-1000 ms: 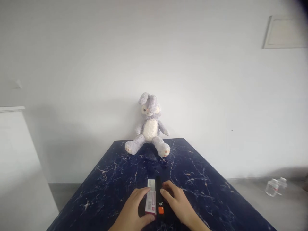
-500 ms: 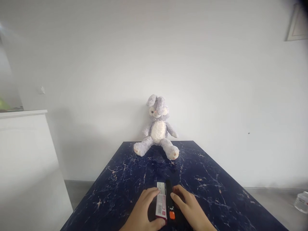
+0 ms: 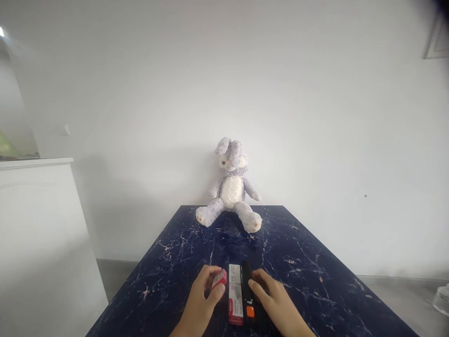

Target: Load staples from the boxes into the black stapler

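Observation:
Pinched between the thumb and fingers of my left hand (image 3: 201, 295) is a small red and white box (image 3: 219, 278), tilted, just left of the row on the table. A white and red box (image 3: 235, 304) lies flat in that row, with a whiter box (image 3: 235, 273) at its far end. Right alongside them is a long black stapler (image 3: 247, 285) with an orange patch near its close end. My right hand (image 3: 270, 295) curls against the stapler's right side, thumb at its top edge; its fingertips are partly hidden.
A grey-white plush rabbit (image 3: 232, 192) sits at the far end of the dark blue marbled table (image 3: 168, 281), against the wall (image 3: 315, 117). A white cabinet (image 3: 38, 234) stands at the left. Part of a clear container (image 3: 441, 298) shows at the right edge.
My left hand has lifted a small box off the row and shifted it slightly left, exposing a different box face on the table. My right hand stays by the stapler.

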The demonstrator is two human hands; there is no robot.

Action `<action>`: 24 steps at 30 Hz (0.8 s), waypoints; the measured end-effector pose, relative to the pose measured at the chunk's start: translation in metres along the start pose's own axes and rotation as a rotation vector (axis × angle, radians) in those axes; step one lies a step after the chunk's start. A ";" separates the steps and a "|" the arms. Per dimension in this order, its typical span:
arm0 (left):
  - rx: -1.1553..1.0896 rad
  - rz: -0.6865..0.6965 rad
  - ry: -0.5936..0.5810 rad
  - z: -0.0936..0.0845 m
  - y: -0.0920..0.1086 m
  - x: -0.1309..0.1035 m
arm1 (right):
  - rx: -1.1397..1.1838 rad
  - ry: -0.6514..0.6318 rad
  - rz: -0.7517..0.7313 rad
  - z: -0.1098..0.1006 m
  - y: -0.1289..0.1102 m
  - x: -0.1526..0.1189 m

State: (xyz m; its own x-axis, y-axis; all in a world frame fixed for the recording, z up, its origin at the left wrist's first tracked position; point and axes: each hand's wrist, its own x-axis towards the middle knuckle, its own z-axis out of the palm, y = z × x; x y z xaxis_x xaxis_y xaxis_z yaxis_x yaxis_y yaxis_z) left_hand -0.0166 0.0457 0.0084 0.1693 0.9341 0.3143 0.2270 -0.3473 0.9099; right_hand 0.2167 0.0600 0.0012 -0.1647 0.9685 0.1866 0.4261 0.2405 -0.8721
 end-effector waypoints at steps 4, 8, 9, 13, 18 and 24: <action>-0.083 -0.118 0.003 -0.001 0.000 0.000 | 0.016 -0.001 0.006 0.000 -0.001 -0.001; -0.244 -0.189 0.088 0.001 -0.021 0.004 | 0.008 -0.008 0.001 -0.001 -0.003 -0.001; -0.339 -0.210 0.109 0.001 -0.027 0.006 | 0.006 -0.008 0.002 -0.001 -0.004 -0.001; -0.664 -0.299 0.191 0.000 -0.037 0.015 | -0.006 -0.015 0.011 -0.001 -0.004 -0.001; -0.784 -0.381 0.274 -0.003 -0.034 0.019 | -0.014 -0.020 0.009 0.000 0.000 0.000; -0.797 -0.425 0.241 -0.003 -0.027 0.018 | -0.248 0.172 -0.100 0.005 -0.003 -0.006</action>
State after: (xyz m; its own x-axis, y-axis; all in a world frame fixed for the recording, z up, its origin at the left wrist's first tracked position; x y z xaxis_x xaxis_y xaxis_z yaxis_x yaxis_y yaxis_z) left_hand -0.0227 0.0717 -0.0097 -0.0008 0.9926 -0.1210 -0.5155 0.1033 0.8506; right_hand 0.2124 0.0529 0.0001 -0.0731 0.9308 0.3582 0.6231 0.3231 -0.7123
